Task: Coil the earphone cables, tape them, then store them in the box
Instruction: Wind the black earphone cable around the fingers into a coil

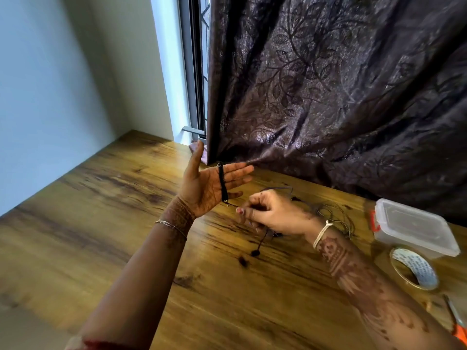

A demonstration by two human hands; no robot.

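A: In the head view, where is the earphone cable (222,183) found?

B: It is wound across the flat, straight fingers of the left hand (202,190), and the band runs from far to near. The free length is pinched by the right hand (273,213), just to the right and slightly nearer.

A: Which hand is closer to the tape roll (420,272) and the box (417,226)?

B: The right. Both are set well to the right on the table (126,198), so taping is judged to fall to it.

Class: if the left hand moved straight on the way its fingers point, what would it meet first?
Probably the curtain: its lower folds lie just past the straight fingers of the left hand, though depth is unclear.
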